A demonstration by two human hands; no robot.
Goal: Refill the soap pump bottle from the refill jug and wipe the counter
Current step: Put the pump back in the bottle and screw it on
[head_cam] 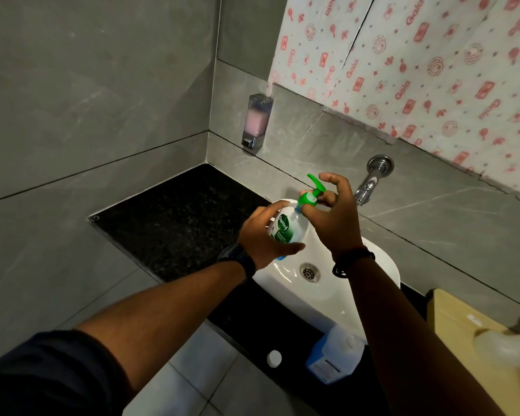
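Note:
A clear soap pump bottle (291,223) with a green and white label is held tilted over the white basin (385,259). My left hand (261,238) is wrapped around its body. My right hand (333,211) pinches the green pump head (311,195) at the collar. The refill jug (336,355), translucent with a blue label, stands on the black counter (174,223) at the basin's near side, its neck uncapped. A white cap (274,358) lies on the counter edge beside it.
A wall soap dispenser (256,123) with pink liquid hangs in the corner. A chrome tap (371,181) juts from the wall over the basin. A yellowish box (463,334) with a pale bottle (505,346) on it stands at the right.

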